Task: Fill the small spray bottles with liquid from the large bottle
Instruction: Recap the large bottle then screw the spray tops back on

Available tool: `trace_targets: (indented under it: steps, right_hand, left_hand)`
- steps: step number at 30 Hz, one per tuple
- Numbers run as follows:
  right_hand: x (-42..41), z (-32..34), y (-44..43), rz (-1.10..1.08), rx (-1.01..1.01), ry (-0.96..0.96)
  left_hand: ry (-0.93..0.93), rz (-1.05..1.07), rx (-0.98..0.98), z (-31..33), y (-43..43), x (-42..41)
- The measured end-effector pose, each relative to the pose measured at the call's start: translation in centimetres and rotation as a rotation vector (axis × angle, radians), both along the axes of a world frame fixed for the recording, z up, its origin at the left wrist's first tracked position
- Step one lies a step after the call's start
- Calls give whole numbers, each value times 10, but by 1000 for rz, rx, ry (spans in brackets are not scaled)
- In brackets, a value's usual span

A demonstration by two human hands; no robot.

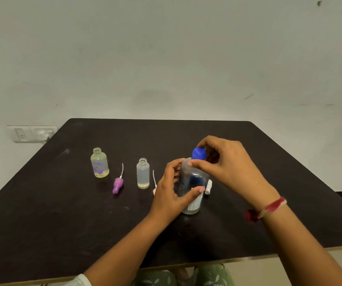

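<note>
Both of my hands are on the large clear plastic bottle (194,176), which stands on the dark table (62,223). My left hand (172,188) wraps round its body, thumb across the label. My right hand (225,162) pinches its blue screw cap (199,153) between thumb and fingertips. Left of the large bottle a small frosted bottle (143,174) stands uncapped with a little liquid at the bottom. Farther left stands a small clear bottle with a purple print (99,164), also uncapped, holding yellowish liquid. A purple spray head (118,184) lies between those two. A pink spray head (154,190) lies just left of the large bottle, partly hidden by my left hand. A white spray head (208,186) lies just behind its right side.
</note>
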State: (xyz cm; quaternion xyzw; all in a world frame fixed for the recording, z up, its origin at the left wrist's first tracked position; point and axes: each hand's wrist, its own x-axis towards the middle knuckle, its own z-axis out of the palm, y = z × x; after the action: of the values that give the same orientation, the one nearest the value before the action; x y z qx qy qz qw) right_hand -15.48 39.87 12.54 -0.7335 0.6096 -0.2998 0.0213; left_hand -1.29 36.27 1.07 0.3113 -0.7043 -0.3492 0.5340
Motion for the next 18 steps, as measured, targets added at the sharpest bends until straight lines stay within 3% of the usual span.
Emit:
trace_targets:
  steps: [6, 8, 15, 18]
  right_hand:
    - [-7, -2, 7, 198, 79, -246]
    - [-8, -3, 5, 238, 53, -230]
    - [-4, -10, -1, 145, -27, -346]
    - [-9, -8, 2, 200, 52, -352]
  left_hand:
    - [-12, -2, 0, 0, 0, -1]
    - [-8, 3, 1, -1, -1, 0]
    - [-13, 5, -3, -2, 0, 0]
    - [-13, -1, 0, -1, 0, 0]
